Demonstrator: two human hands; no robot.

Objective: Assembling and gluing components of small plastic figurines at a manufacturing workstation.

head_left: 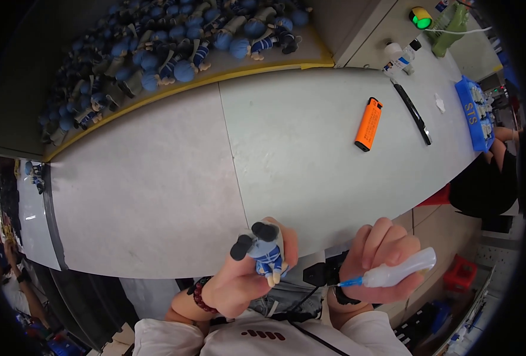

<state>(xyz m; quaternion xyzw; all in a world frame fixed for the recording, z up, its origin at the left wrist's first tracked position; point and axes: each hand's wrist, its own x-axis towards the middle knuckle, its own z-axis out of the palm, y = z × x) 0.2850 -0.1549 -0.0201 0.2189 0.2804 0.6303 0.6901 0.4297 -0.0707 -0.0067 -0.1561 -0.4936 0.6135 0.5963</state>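
Near the front edge of the table my left hand [230, 288] grips a small figurine [267, 255] in blue and grey clothes. The figurine is upside down, its black shoes pointing up and away, and its head is hidden by my fingers. To the right, my right hand [374, 246] is closed round a small white squeeze bottle [402, 269] with a thin blue needle tip [351, 282]. That tip points left toward the figurine but is apart from it.
Many similar figurines [184, 70] fill a yellow-edged shelf [209, 82] at the back. An orange lighter [368, 124], a black utility knife [411, 113] and a white bottle [398, 56] are at the right. Beyond them, another person's arm [505, 134] is beside a blue tray [471, 115].
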